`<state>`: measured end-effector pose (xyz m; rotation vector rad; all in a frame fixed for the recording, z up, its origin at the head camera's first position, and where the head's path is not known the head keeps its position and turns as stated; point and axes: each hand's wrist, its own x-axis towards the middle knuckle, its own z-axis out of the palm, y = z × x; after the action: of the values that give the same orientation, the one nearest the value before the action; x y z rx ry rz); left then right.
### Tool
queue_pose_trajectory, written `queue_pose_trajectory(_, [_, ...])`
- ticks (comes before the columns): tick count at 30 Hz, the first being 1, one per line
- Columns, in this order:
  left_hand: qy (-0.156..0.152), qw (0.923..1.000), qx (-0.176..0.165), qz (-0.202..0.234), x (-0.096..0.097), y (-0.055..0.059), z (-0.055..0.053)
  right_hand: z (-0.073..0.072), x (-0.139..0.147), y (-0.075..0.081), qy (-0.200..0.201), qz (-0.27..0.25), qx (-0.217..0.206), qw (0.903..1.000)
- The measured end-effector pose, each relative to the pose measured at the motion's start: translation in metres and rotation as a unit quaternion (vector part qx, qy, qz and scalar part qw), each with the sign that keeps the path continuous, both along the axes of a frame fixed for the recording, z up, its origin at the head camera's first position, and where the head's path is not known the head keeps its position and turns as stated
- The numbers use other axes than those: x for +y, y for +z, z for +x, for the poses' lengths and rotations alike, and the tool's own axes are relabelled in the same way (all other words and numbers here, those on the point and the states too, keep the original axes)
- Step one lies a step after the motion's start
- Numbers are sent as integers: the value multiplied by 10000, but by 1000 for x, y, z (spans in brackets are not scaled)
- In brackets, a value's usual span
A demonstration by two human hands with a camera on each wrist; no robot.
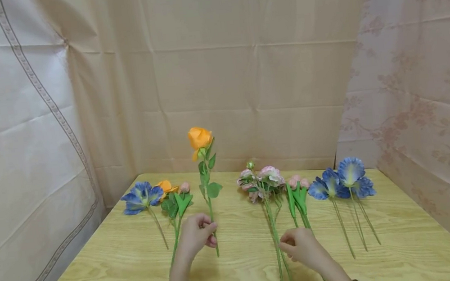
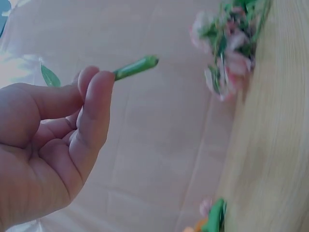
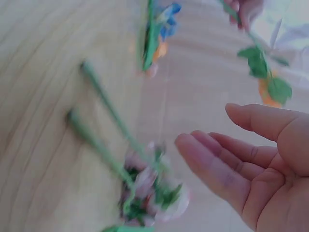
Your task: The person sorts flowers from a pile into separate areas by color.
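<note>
An orange artificial rose (image 1: 200, 138) stands upright in my left hand (image 1: 196, 234), its green stem pinched low between thumb and fingers. In the left wrist view the cut stem end (image 2: 137, 68) sticks out past the fingertips. My right hand (image 1: 303, 247) hovers by the stems of the pink-and-white flowers (image 1: 267, 179). In the right wrist view its thumb and fingers stand apart, with nothing between them, and those stems (image 3: 108, 108) lie beyond the fingers. Pink tulips (image 1: 298, 192) lie just past the right hand.
Left on the wooden table (image 1: 111, 264) lie a blue flower (image 1: 142, 197), another orange flower (image 1: 166, 187) and a pink tulip (image 1: 183, 201). Several blue flowers (image 1: 350, 176) lie at the right. Beige curtain cloth (image 1: 219, 82) hangs behind the table, with patterned cloth (image 1: 428, 93) at the right side.
</note>
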<state>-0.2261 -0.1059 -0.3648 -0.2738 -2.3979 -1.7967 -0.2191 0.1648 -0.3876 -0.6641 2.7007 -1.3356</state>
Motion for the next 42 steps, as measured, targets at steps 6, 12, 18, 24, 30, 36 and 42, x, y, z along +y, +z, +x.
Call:
queue_pose_trajectory(6, [-866,9961,125,118,18,3,6,12,-24,9,274,-437,454,9976])
queue_pose_trajectory(12, [-1421,9894,212,224,36,3,13,18,-41,11,385,-907,931,9908])
queue_pose_trajectory(18, [-1927,9806,129,339,53,3,19,23,-48,10,656,-1456,457,9861])
queue_pose_trajectory(24, [-1984,9794,227,314,59,1,21,25,-47,10,588,-1836,-271,9809])
queue_pose_trajectory(30, [-1804,9823,244,438,62,2,22,25,-47,8,334,-2250,-314,9733])
queue_pose_trajectory(36, [-1612,9858,273,376,60,0,20,27,-54,5,219,-2577,176,9658])
queue_pose_trajectory(42, [-1447,9887,333,194,54,0,20,29,-62,1,250,-2420,1339,9607])
